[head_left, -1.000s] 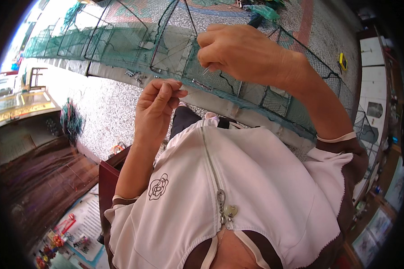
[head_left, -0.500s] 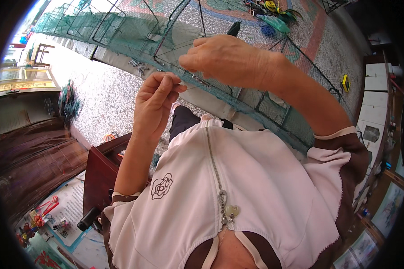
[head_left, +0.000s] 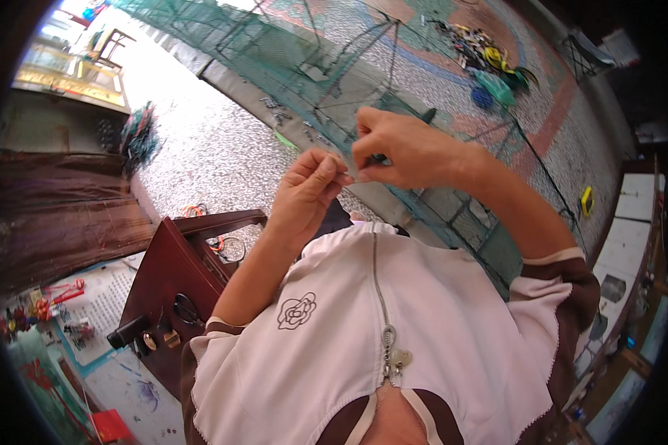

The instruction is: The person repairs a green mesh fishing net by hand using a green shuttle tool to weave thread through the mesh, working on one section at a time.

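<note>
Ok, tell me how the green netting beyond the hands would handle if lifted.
The green netting would probably be light and floppy: its mesh is thin enough to see through. The dark rods along it look straight, so those parts may stay stiff. Its open holes could snag.

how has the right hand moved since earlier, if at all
Yes: judged against the jacket zipper, the right hand has come down and left, nearer the left hand.

Green net (head_left: 274, 55), top: thin string mesh, matt. Shirt (head_left: 453, 319): smooth matt cloth. Zip pull (head_left: 388, 337): shiny metal. Dark red desk (head_left: 167, 271), left: glossy wood. Green bag (head_left: 495, 88): thin shiny plastic.
</note>
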